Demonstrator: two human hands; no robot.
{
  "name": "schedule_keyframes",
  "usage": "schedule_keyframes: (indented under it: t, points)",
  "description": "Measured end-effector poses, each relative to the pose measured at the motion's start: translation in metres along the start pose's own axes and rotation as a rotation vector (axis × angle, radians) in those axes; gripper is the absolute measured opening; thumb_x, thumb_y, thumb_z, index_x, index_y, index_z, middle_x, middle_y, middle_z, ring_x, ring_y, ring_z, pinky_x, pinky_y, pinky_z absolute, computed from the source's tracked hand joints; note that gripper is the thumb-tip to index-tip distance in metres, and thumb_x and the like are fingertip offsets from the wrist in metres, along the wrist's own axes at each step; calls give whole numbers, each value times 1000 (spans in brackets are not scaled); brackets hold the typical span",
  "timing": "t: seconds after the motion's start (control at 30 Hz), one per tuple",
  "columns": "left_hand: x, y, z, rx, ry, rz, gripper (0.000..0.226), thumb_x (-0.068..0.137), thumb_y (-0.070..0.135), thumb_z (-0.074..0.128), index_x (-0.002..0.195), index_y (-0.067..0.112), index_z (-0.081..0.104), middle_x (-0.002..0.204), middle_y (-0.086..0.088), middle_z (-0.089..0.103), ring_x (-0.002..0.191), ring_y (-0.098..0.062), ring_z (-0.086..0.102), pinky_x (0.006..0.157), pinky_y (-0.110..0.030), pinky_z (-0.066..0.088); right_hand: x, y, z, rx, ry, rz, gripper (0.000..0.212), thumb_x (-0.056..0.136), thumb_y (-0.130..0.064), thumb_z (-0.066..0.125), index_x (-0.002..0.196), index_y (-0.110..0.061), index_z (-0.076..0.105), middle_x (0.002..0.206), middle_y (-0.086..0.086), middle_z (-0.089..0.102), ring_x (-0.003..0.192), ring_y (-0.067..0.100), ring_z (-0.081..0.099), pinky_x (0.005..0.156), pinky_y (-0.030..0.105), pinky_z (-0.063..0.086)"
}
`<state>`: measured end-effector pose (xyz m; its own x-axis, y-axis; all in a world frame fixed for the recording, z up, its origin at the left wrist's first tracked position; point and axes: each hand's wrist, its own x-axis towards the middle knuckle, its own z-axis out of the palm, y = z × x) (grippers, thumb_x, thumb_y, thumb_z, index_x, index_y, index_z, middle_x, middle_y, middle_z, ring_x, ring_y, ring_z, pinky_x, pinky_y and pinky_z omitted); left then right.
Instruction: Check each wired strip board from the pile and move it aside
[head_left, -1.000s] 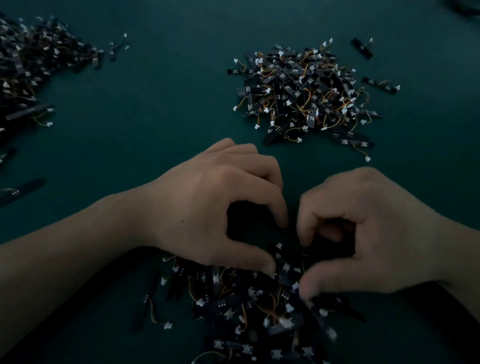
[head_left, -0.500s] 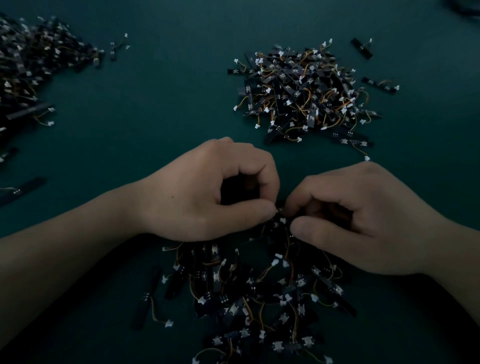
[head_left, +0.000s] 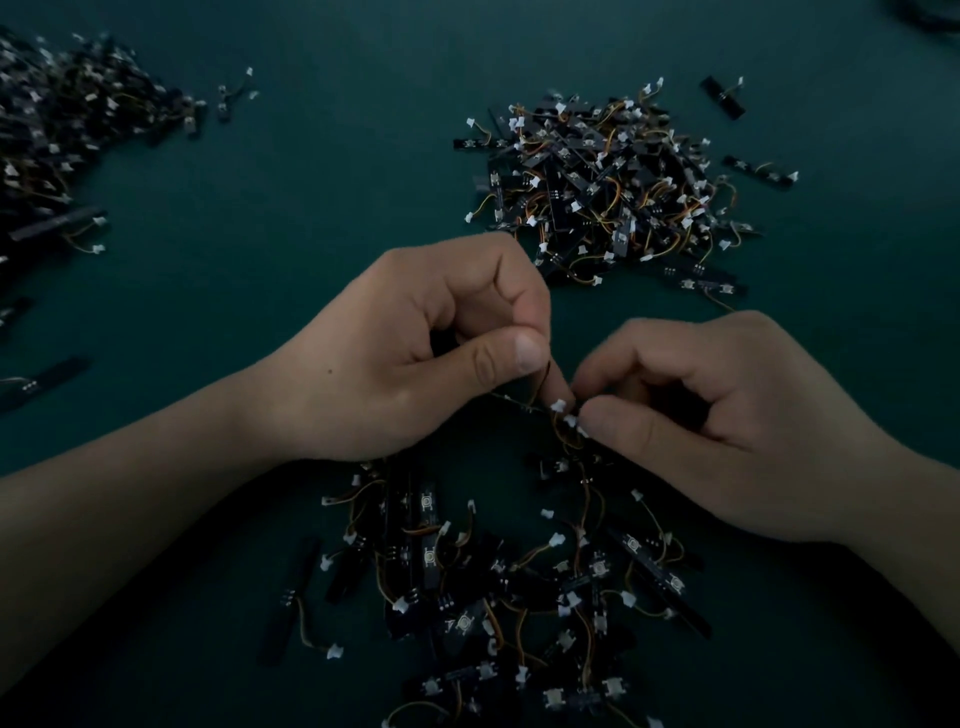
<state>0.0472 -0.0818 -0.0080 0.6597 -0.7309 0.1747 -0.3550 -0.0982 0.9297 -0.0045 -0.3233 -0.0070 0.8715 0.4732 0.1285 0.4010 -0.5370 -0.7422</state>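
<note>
The near pile (head_left: 467, 582) of wired strip boards lies on the dark green table (head_left: 322, 208), just below both sets of fingers and partly under the heels of the hands; a few loose boards trail off to its left.

Above it, the left hand (head_left: 395, 353) has thumb and forefinger closed tight on a thin dark wire, with the other fingers curled into the palm. The right hand (head_left: 727, 415) pinches a white connector (head_left: 571, 421) between thumb and forefinger tip, its remaining fingers loosely bent. Between the two pinches hangs one wired strip board (head_left: 519, 404), seen nearly edge-on. It is raised off the pile and almost touches both thumbs.

Bare cloth lies to the left of the left-hand knuckles and beyond them. Past the right-hand knuckles only a narrow gap of cloth is open.

Further out, a second heap (head_left: 608, 192) sits just beyond the left forefinger, with stray boards at its right edge. A third heap (head_left: 52, 130) lies well apart at the far left.
</note>
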Motion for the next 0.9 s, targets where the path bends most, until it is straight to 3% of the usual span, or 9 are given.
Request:
schedule_keyframes:
  t: [0.1,0.23,0.37,0.47,0.53,0.63,0.7,0.8,0.9]
  points:
    - [1,-2,0,7,58,18,7,106,18,52,100,16,51,92,-6,80,78,-16,75,64,-49,53,1,1,2,-24,16,2,15,99,-40,61,89,-30,68,60,-11,61,49,11,58,45,19,41]
    - [3,-3,1,-28,133,42,6,106,19,51,101,21,51,95,-3,80,77,-14,73,71,-26,55,0,1,2,-15,28,17,17,99,-43,59,89,-32,66,61,-10,63,48,11,57,45,20,42]
    - [3,-4,2,-21,178,34,5,107,23,51,102,23,51,88,-2,79,74,-20,74,70,-25,54,0,-2,0,58,39,31,25,98,-49,58,90,-27,68,64,-9,65,47,11,57,44,24,43]
    - [2,-4,2,30,135,53,9,107,29,54,101,24,51,87,-1,79,67,-31,69,62,-42,55,2,-3,2,79,43,44,32,100,-51,53,96,-24,70,62,-5,64,46,13,56,42,26,42]
    - [2,-4,2,48,87,74,11,107,30,55,99,24,51,90,-1,79,62,-42,63,56,-52,49,2,-3,3,63,61,49,32,102,-47,52,93,-23,71,58,-4,61,46,14,56,42,20,39]
    - [2,-4,3,54,59,67,12,106,34,55,99,25,53,92,1,79,60,-48,60,54,-57,47,2,-3,4,55,81,50,32,103,-41,52,83,-22,68,57,-3,57,45,11,53,43,13,35]
    - [1,-3,2,33,55,37,17,106,41,54,104,24,54,92,3,79,59,-51,58,53,-61,47,1,-2,4,64,115,45,31,103,-39,51,79,-24,65,57,-3,57,45,12,52,42,16,36]
    - [1,-1,0,62,41,-24,32,102,49,57,117,20,57,89,2,79,60,-43,58,58,-53,48,1,-2,4,77,191,34,28,104,-40,50,79,-31,61,59,-2,58,47,16,55,44,28,42]
    - [1,0,0,122,48,-79,33,99,45,55,120,21,62,80,2,76,61,-25,61,57,-39,47,0,-1,5,60,240,3,26,105,-35,50,84,-27,62,65,-5,61,52,11,58,49,13,41]
